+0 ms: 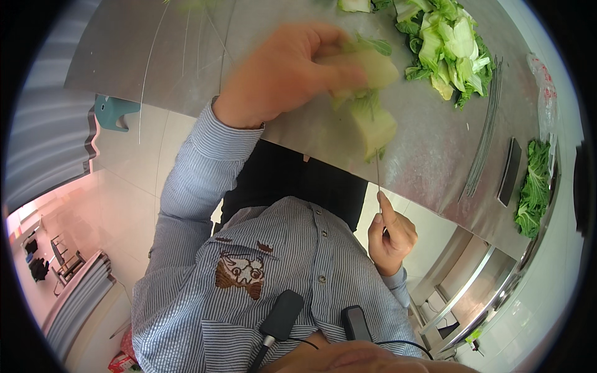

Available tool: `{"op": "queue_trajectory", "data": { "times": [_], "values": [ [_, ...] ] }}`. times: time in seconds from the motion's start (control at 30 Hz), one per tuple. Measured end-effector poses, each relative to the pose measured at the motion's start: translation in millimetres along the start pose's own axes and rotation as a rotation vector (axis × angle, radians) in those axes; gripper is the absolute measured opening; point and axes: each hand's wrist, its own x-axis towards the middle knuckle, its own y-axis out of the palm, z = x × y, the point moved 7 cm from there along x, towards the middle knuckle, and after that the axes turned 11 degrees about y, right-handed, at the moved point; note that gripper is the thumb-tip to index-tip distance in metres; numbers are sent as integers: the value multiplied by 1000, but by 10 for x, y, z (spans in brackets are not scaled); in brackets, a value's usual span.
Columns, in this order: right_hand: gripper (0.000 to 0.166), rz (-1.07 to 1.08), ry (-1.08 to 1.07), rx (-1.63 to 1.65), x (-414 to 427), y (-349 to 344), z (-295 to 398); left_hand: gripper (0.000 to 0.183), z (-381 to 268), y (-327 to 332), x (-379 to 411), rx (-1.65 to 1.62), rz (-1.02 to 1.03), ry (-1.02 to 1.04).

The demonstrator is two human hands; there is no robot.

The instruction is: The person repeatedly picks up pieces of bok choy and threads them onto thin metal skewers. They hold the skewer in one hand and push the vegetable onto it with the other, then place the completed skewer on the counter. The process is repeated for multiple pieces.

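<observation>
My left hand (294, 70), blurred and large, reaches over the steel table with its fingers closed on a pale green piece of leafy vegetable (380, 70). Just below it, a pale cut vegetable piece with green leaf edges (375, 130) is on a thin metal skewer (378, 172). My right hand (394, 235) grips the skewer's lower end just off the table's near edge, thumb and forefinger along it. The blur hides whether the piece in my left hand touches the skewer.
A heap of cut leafy greens (454, 44) lies at the table's upper right. Beside it are a bundle of thin metal skewers (487, 126), a dark flat object (509, 171), more green leaves (533, 189) and a clear plastic bag (545, 100). A teal stool (112, 113) stands at left.
</observation>
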Motion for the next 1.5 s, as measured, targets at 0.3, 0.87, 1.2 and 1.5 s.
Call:
{"op": "queue_trajectory", "data": {
  "times": [0.3, 0.87, 1.2, 1.5],
  "values": [
    [43, -27, -14, -3, 28, -2, 27, 33, 30, 64, -24, 0, 3, -55],
    [42, -59, -32, 6, 47, 51, -29, 38, 64, 190, -7, -223, 30, -86],
    [41, -44, -18, 68, 65, 79, -80, 43, 87, 257, 4, -315, 30, -57],
    [41, 119, 63, 245, 110, 141, -83, 48, -267, 6, -41, -142, -105, 24]
  ]
}}
